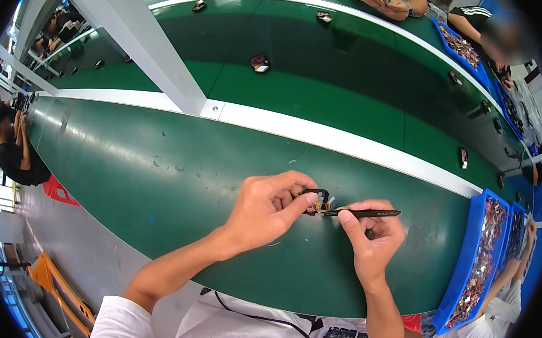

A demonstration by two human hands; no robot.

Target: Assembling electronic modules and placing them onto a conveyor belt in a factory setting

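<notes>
Over the middle of a green worktable (156, 192), my left hand (268, 203) pinches a small black frame-like part (326, 194) with bits of yellow and other colours inside it. Black tweezers (371, 213) lie in my right hand (376, 239), closed around them. The tweezers' tips point left and reach the lower edge of the small part, close to my left fingertips. Just what the tips touch is too small to tell.
To the right stands a long blue bin (465, 270) heaped with small colourful parts. Beyond a white rail (323, 137), a green conveyor belt (351, 105) carries several small dark devices. A grey post (142, 40) rises at the left. Other people sit around the line.
</notes>
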